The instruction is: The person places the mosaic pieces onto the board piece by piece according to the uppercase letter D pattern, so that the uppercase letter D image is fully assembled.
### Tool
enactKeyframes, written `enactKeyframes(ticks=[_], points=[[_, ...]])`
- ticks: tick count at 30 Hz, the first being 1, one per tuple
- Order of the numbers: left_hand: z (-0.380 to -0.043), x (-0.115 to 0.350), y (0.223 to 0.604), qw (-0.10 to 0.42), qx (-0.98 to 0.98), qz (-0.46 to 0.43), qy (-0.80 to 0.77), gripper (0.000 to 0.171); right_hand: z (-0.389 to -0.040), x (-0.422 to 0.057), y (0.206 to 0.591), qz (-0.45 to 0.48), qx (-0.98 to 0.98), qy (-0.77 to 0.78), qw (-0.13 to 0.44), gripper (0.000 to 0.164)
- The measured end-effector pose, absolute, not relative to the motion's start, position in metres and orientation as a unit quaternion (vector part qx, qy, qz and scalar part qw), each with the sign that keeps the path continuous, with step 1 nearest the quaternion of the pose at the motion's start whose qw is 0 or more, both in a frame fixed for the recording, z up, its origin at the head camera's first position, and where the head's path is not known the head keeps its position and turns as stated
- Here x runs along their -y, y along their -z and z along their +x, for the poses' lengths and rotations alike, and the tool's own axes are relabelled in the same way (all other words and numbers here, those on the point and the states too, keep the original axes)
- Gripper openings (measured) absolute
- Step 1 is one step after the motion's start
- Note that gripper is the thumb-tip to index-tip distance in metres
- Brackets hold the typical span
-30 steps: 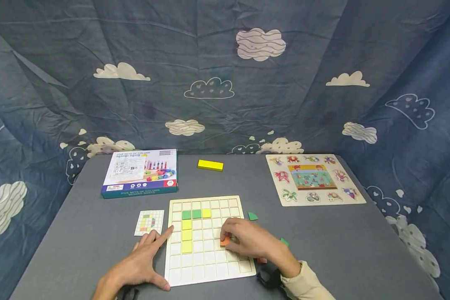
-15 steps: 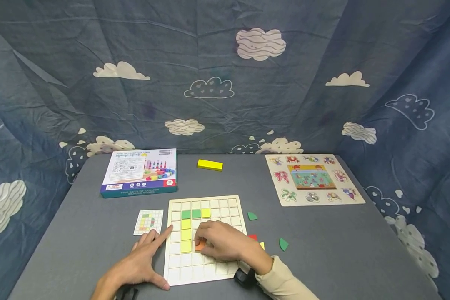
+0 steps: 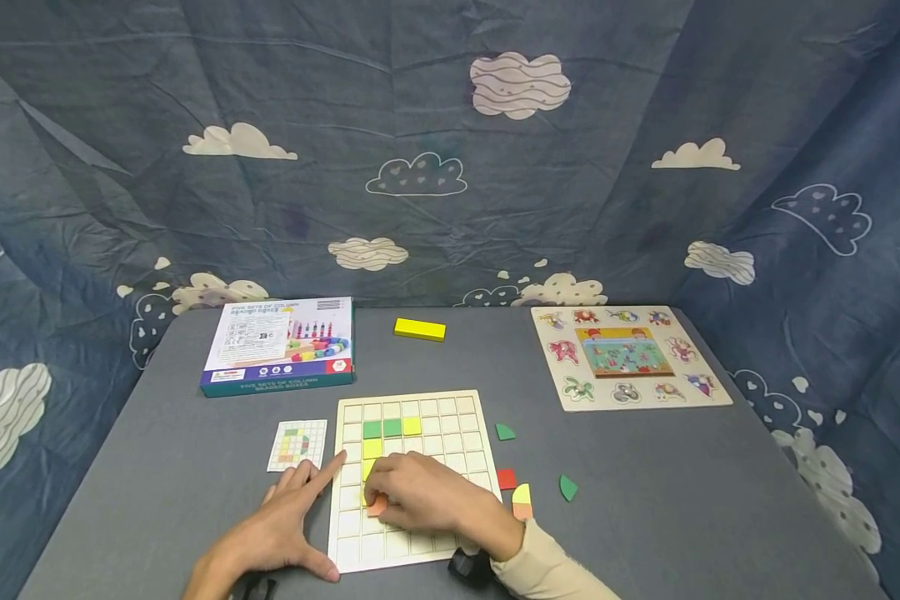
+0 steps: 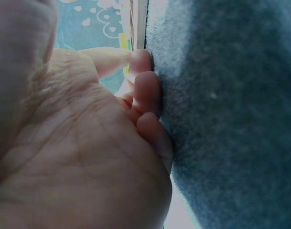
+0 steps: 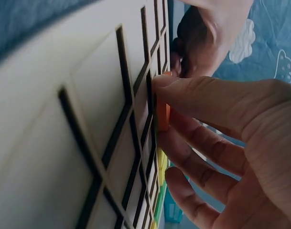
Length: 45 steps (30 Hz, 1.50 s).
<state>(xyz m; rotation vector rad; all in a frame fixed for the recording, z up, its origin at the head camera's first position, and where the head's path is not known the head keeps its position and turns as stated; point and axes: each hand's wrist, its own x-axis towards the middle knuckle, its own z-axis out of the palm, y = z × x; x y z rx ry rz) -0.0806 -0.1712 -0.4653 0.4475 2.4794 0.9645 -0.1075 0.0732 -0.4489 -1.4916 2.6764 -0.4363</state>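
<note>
A wooden grid board (image 3: 397,546) lies on the table. My right hand (image 3: 427,493) is over its left part and pinches an orange square tile (image 3: 377,506) between thumb and fingers. In the right wrist view the orange tile (image 5: 163,114) stands right at the grid, just beyond the yellow tiles (image 5: 161,164). On the board, two green tiles (image 3: 382,428) and a yellow tile (image 3: 412,426) form a row, with a yellow column (image 3: 372,448) below, partly hidden by my right hand. My left hand (image 3: 273,525) touches the board's left edge with index finger and thumb spread.
A small pattern card (image 3: 297,442) lies left of the board. To the right are a red tile (image 3: 506,478), a yellow-and-orange piece (image 3: 521,497) and green quarter-round pieces (image 3: 567,488). Farther back are a box (image 3: 279,342), a yellow block (image 3: 420,330) and a picture puzzle (image 3: 630,358).
My right hand has carried the orange tile leftward across the board to the lower end of the yellow column. The pieces at right have come into view. My left hand has stayed put.
</note>
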Motion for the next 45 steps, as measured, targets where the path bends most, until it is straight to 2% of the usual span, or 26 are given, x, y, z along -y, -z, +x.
enactKeyframes(ticks=[8,17,24,45], points=[[-0.082,0.172,0.464,0.194,-0.902,0.198,-0.332,0.136,-0.103,-0.068,0.449,-0.496,-0.859,0.126,0.000,0.007],[-0.080,0.171,0.464,0.226,-0.896,0.157,-0.348,0.135,-0.100,-0.068,0.448,-0.499,-0.860,0.105,-0.003,0.008],[-0.080,0.172,0.465,0.202,-0.903,0.182,-0.332,0.136,-0.099,-0.068,0.447,-0.503,-0.859,0.095,-0.001,0.009],[-0.079,0.172,0.465,0.212,-0.900,0.173,-0.339,0.135,-0.095,-0.072,0.443,-0.501,-0.861,0.088,0.017,0.008]])
